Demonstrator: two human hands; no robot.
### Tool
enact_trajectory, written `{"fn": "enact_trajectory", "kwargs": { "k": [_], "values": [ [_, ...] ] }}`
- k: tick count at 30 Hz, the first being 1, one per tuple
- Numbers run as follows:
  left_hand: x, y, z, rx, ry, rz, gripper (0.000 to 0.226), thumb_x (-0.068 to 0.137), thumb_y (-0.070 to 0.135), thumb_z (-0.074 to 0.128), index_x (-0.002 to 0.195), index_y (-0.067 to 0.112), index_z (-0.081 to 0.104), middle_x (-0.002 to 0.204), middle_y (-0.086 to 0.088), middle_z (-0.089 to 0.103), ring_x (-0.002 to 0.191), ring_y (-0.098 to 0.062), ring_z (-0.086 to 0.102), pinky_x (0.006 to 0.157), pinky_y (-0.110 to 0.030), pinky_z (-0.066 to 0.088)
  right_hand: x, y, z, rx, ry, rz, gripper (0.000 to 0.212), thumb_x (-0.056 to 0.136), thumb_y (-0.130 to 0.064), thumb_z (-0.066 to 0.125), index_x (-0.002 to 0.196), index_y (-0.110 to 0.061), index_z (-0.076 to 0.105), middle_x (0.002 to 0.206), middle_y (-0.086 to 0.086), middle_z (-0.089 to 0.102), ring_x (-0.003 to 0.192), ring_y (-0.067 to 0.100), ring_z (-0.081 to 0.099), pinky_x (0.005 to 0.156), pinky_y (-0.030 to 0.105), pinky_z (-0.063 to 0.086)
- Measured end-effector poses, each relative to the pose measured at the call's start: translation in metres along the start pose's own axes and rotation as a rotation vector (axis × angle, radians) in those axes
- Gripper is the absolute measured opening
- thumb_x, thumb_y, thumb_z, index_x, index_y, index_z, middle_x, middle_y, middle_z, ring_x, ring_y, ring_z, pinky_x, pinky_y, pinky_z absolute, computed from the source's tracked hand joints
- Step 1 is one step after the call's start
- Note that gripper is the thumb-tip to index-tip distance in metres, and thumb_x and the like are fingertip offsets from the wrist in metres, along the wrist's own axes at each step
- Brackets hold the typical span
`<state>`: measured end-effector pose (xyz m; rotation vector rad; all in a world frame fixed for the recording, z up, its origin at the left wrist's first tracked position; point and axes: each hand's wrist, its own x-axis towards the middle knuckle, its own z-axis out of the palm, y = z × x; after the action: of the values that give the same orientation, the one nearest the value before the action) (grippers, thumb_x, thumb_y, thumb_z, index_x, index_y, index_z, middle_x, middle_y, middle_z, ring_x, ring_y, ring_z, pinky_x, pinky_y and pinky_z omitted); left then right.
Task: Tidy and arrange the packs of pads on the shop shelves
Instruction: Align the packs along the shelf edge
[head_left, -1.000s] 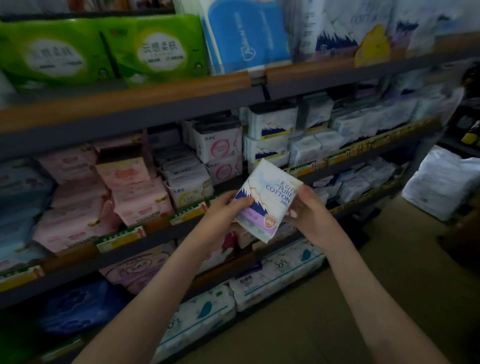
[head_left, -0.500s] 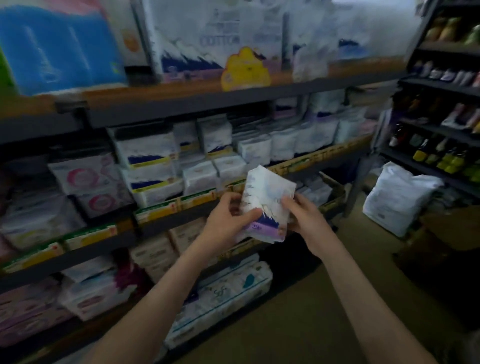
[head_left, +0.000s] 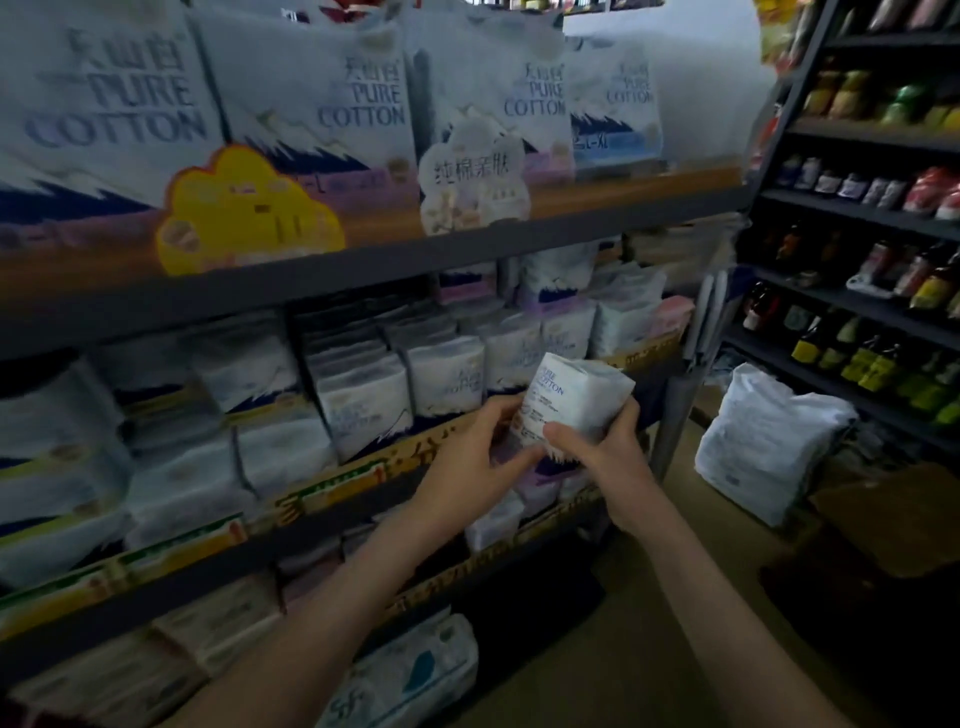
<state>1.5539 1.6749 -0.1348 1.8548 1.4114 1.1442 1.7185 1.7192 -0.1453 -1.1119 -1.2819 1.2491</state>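
Observation:
I hold a white "Pure Cotton" pack of pads (head_left: 574, 395) in both hands, in front of the middle shelf (head_left: 332, 475). My left hand (head_left: 475, 457) grips its lower left side. My right hand (head_left: 602, 447) wraps round its lower right edge with the thumb across the front. The pack stands nearly upright, turned so a narrow side faces me. Behind it, rows of matching white packs (head_left: 363, 400) fill the middle shelf. Large packs of the same brand (head_left: 311, 119) stand on the top shelf.
Lower shelves hold more packs (head_left: 410, 670) near the floor. A white sack (head_left: 763, 441) sits on the floor to the right. A dark rack of bottles (head_left: 872, 291) stands at the far right. A yellow cloud-shaped tag (head_left: 244, 208) hangs on the top shelf edge.
My view has swung right along the shelves, from the pink and green packs to the white ones. The pack has turned in my hands, its broad front now angled away.

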Motion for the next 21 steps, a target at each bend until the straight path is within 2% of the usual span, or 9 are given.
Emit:
{"fn": "enact_trajectory", "kwargs": {
  "k": [2,5,9,11,13,15,17,19,21],
  "values": [
    [0.03,0.0,0.009,0.107,0.027,0.055,0.045,0.091,0.034,0.059,0.133,0.025,0.046,0.128,0.008,0.056,0.112,-0.002,0.053,0.094,-0.023,0.046,0.028,-0.005,-0.022,0.023,0.051,-0.043,0.091,0.076,-0.015,0.078,0.142,-0.025,0.017,0.136,-0.005,0.042,0.12,0.014,0.048,0.096,0.037,0.047],
    [0.067,-0.006,0.026,0.298,0.139,0.116,0.043,0.093,0.028,0.058,0.133,0.016,0.048,0.127,-0.001,0.054,0.112,-0.014,0.053,0.09,-0.018,0.04,0.065,-0.008,-0.057,0.102,0.168,-0.066,0.092,0.078,-0.015,0.076,0.145,-0.026,0.014,0.139,-0.004,0.041,0.121,0.015,0.048,0.099,0.037,0.045],
    [0.1,-0.026,0.038,0.745,0.33,0.201,0.045,0.074,0.011,0.074,0.117,0.006,0.06,0.111,-0.012,0.064,0.096,-0.029,0.06,0.09,-0.039,0.044,0.103,-0.004,-0.083,0.193,0.248,-0.085,0.091,0.079,-0.014,0.074,0.146,-0.021,0.013,0.134,-0.003,0.046,0.12,0.017,0.052,0.101,0.042,0.045],
    [0.118,-0.036,0.037,0.977,0.399,0.125,0.055,0.064,0.013,0.08,0.115,0.008,0.062,0.111,-0.01,0.064,0.099,-0.028,0.059,0.092,-0.042,0.038,0.121,-0.001,-0.088,0.159,0.192,-0.1,0.088,0.079,-0.012,0.074,0.145,-0.021,0.016,0.131,-0.004,0.045,0.121,0.018,0.051,0.099,0.039,0.046],
    [0.133,-0.035,0.03,1.086,0.377,-0.016,0.066,0.063,0.019,0.081,0.124,0.008,0.057,0.118,-0.01,0.062,0.11,-0.027,0.055,0.095,-0.046,0.032,0.137,0.004,-0.09,0.158,0.089,-0.097,0.096,0.077,-0.015,0.076,0.145,-0.03,0.01,0.141,0.001,0.041,0.124,0.019,0.049,0.1,0.04,0.046],
    [0.143,-0.028,0.027,1.123,0.266,-0.202,0.075,0.078,0.03,0.071,0.142,0.011,0.036,0.136,-0.008,0.049,0.127,-0.024,0.041,0.104,-0.048,0.022,0.15,0.006,-0.092,0.151,-0.007,-0.101,0.111,0.07,-0.021,0.079,0.149,-0.029,0.002,0.148,0.003,0.034,0.127,0.02,0.046,0.102,0.042,0.044],
    [0.152,-0.023,0.027,1.142,0.2,-0.343,0.08,0.086,0.043,0.058,0.149,0.015,0.017,0.146,-0.005,0.034,0.133,-0.023,0.029,0.106,-0.045,0.017,0.161,0.007,-0.094,0.128,-0.088,-0.13,0.117,0.069,-0.017,0.081,0.151,-0.027,-0.002,0.15,0.003,0.031,0.129,0.02,0.044,0.101,0.039,0.045],
    [0.159,-0.016,0.029,1.216,0.166,-0.386,0.086,0.083,0.053,0.057,0.148,0.015,0.017,0.144,-0.006,0.032,0.131,-0.025,0.029,0.103,-0.042,0.02,0.17,0.008,-0.096,0.121,-0.168,-0.167,0.116,0.068,-0.013,0.083,0.15,-0.023,0.001,0.148,0.004,0.032,0.128,0.019,0.046,0.097,0.036,0.049],
    [0.161,-0.009,0.033,1.232,0.132,-0.404,0.087,0.077,0.058,0.06,0.146,0.018,0.024,0.138,-0.006,0.034,0.127,-0.026,0.03,0.1,-0.04,0.02,0.177,0.01,-0.098,0.116,-0.267,-0.197,0.109,0.07,-0.009,0.08,0.148,-0.021,0.005,0.146,0.005,0.034,0.125,0.019,0.047,0.09,0.028,0.053]
  ]
}}
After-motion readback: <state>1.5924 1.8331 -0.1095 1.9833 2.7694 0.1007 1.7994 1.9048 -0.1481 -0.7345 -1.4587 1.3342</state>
